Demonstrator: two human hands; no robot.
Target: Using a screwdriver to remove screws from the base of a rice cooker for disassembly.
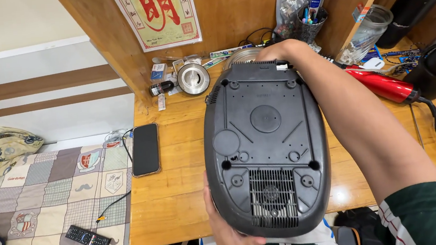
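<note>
Wooden bench (182, 190), warm orange-brown, fills the middle of the head view; its left edge meets a bed (40, 209) spread with a patchwork quilt, and its far edge runs under a wooden wall panel (228, 9) that bears a hanging printed sheet (157, 14). Held over the bench's near edge is a dark grey appliance (265, 144), turned underside up so that its moulded feet, a central disc and a ventilation grille face the camera. Its long axis runs from the near edge towards the far edge, the grille end nearest the person. The right hand (280, 52) reaches along the appliance's right flank and curls over its far end, closed on that rim; the fingers are hidden behind the casing. The left hand (228, 233) cups the near left corner from below, palm against the casing and thumb up its side, so the two hands grip opposite ends of the long axis. The left hand is the nearer to the body. A red hair dryer (379, 84) lies just right of the right forearm, its cord trailing to the bench's right edge. A black phone (145, 149) lies face up by the left edge, well apart from the appliance. A round metal lid (193, 78) sits near the far left corner, and a black remote control (88, 238) rests on the quilt.
</note>
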